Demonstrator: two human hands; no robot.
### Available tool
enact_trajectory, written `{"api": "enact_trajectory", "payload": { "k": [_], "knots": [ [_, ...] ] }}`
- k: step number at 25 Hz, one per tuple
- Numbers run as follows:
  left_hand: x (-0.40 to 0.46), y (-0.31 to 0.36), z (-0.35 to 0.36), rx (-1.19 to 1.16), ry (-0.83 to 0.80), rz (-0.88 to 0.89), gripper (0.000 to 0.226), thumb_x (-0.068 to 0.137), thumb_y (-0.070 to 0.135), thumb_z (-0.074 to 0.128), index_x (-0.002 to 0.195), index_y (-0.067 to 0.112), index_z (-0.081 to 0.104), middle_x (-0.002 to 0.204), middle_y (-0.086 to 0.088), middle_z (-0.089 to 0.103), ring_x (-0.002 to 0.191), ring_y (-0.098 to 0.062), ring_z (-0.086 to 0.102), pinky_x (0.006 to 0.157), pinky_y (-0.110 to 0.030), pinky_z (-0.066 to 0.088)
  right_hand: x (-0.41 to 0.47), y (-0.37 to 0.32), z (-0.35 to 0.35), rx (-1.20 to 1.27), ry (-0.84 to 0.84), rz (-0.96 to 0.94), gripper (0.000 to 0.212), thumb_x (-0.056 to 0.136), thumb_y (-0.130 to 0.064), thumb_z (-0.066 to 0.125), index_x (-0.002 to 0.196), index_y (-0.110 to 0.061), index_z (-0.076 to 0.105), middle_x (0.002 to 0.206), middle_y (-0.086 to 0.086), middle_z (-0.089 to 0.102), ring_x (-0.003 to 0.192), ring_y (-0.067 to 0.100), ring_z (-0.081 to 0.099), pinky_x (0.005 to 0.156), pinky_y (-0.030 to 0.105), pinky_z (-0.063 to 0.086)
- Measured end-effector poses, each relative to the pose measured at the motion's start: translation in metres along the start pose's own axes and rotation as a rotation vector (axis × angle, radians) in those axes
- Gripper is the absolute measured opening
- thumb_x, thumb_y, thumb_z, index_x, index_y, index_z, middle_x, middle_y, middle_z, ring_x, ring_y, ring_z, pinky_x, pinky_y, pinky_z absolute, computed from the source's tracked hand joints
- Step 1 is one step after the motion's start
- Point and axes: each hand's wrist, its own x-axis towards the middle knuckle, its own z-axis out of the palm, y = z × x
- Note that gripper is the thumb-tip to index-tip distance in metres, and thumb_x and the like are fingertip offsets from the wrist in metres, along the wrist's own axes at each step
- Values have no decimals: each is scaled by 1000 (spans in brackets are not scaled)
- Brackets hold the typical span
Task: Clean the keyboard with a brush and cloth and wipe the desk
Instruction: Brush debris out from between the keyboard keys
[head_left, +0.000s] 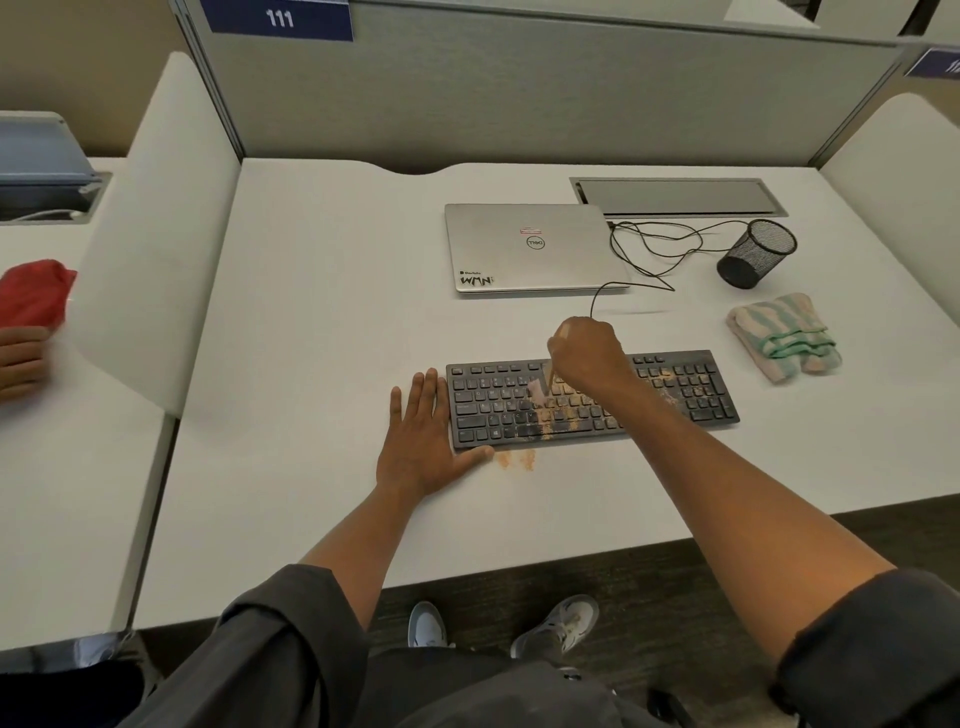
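Bracing the keyboard (592, 397) with our flat, open left hand (423, 439), we should keep the brush (540, 387), gripped in our right hand (587, 353), sweeping the tan crumbs (563, 410) gently toward the worktop (337, 312).

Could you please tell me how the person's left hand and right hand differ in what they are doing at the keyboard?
The left hand lies flat and open on the desk against the left end of the keyboard; the right hand is curled round a brush. The left rests beside the keys; the right is above the middle, over tan dust. Both work the same keyboard.
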Motion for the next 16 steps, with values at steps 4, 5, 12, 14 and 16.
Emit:
{"api": "enact_trajectory", "payload": {
  "k": [4, 5, 12, 14, 16],
  "knots": [
    [0, 0, 1, 0, 5, 2, 118, 79, 95, 21, 158, 15, -15, 169, -10, -9, 155, -24, -17, 124, -51, -11, -2, 3, 7, 44, -8, -27, 26, 95, -17, 47, 93, -3, 69, 89, 9, 69, 79, 22, 61, 67, 30, 46],
    [0, 0, 2, 2, 5, -1, 119, 79, 95, 21, 160, 15, -13, 169, -10, -10, 155, -24, -17, 124, -51, -11, -2, 5, 8, 9, -37, -25, 26, 94, -16, 49, 91, -1, 70, 88, 11, 70, 76, 21, 61, 65, 30, 47],
    [0, -1, 3, 13, -3, -4, 120, 77, 95, 18, 161, 14, -9, 169, -9, -12, 154, -22, -20, 124, -51, -11, 2, -3, -1, 56, -15, -60, 28, 93, -17, 49, 90, 1, 70, 87, 12, 71, 82, 29, 66, 73, 40, 56],
    [1, -3, 3, 13, -5, -7, 121, 77, 96, 18, 161, 13, -9, 169, -9, -12, 154, -23, -20, 124, -51, -11, -2, -2, 7, 14, -60, -66, 29, 92, -16, 49, 82, 3, 69, 80, 13, 70, 78, 30, 67, 66, 37, 54],
    [2, -1, 3, 19, -13, -6, 122, 76, 96, 17, 161, 12, -9, 169, -10, -12, 154, -23, -19, 124, -51, -11, -2, 1, 10, -59, -108, -40, 28, 90, -16, 51, 75, 2, 66, 69, 9, 65, 70, 28, 63, 53, 28, 44]
  ]
}}
